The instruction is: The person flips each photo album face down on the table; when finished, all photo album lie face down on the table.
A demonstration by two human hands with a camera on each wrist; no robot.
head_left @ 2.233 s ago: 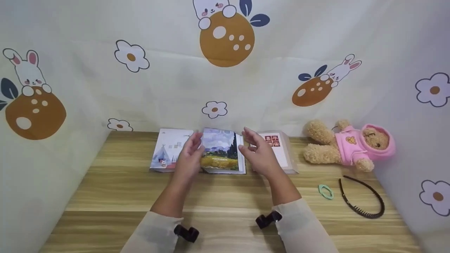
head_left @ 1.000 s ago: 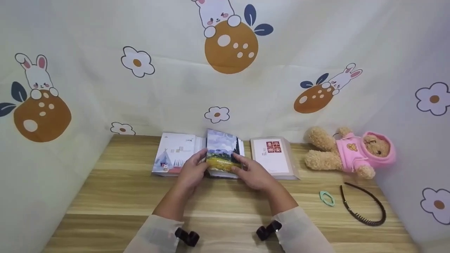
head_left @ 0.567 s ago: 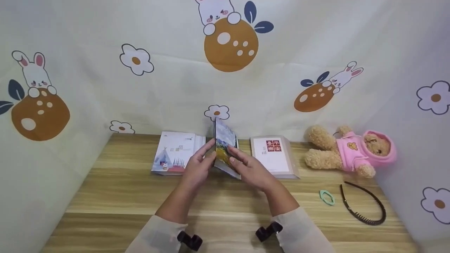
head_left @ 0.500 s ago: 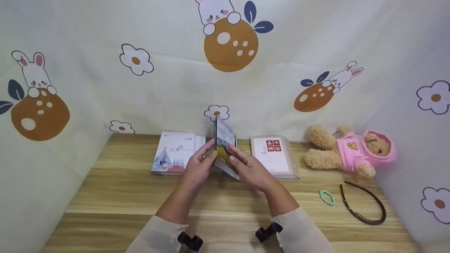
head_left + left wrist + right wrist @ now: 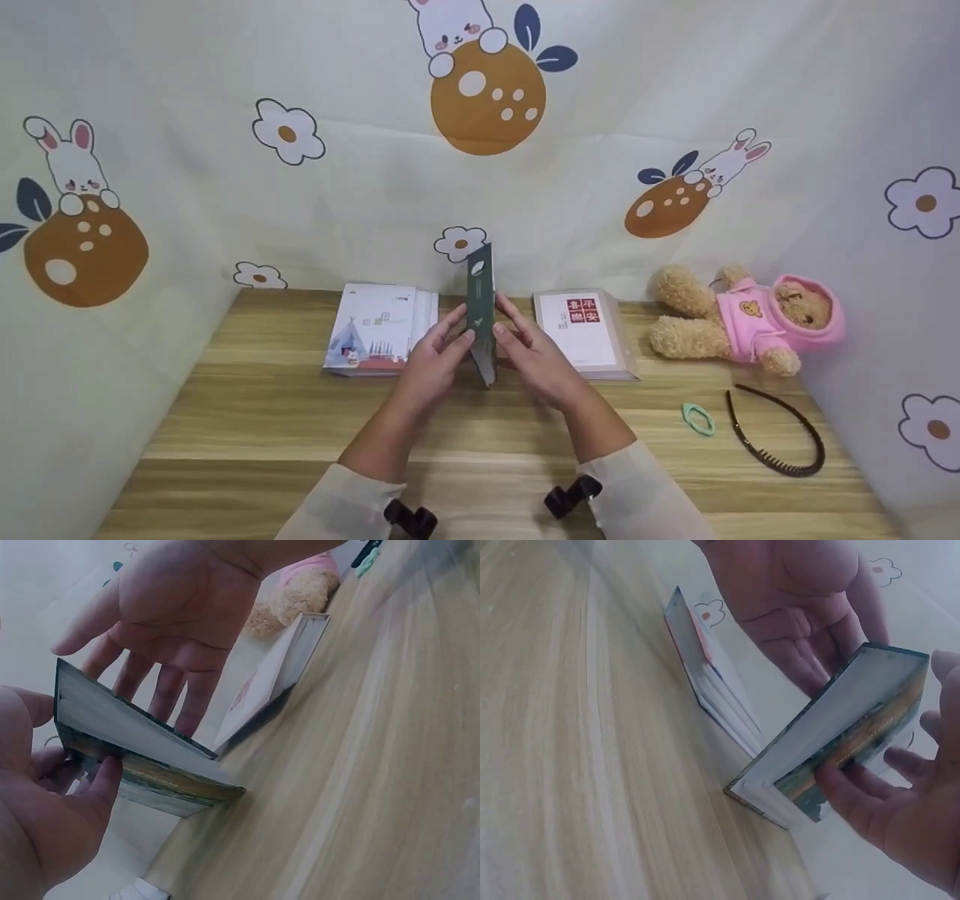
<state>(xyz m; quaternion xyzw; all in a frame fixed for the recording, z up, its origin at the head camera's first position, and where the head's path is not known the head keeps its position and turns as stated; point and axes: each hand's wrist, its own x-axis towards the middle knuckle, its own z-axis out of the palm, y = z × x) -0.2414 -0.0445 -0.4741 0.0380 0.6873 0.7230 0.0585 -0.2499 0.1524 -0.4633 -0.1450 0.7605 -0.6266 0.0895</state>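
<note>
Between my hands a photo album [image 5: 480,300] stands on edge, its dark green face with a pale emblem turned toward the left. My left hand [image 5: 431,360] holds it from the left, thumb and fingers at its side. From the other side my right hand [image 5: 540,360] holds it with bent fingers. In the left wrist view the album's white page edges [image 5: 127,712] show between its covers. A yellow-green printed band [image 5: 862,735] is visible in the right wrist view. Whether its bottom edge touches the table I cannot tell.
To the left lies a white book [image 5: 379,326] with a tent picture. A pale book [image 5: 581,330] with red squares lies to the right. Farther right are a teddy bear [image 5: 750,319] in a pink hoodie, a green hair tie [image 5: 698,419] and a black headband [image 5: 780,442].
Both hands took hold of the album, which lay flat with its landscape cover up. They have tipped it onto its edge, and the green face now shows.
</note>
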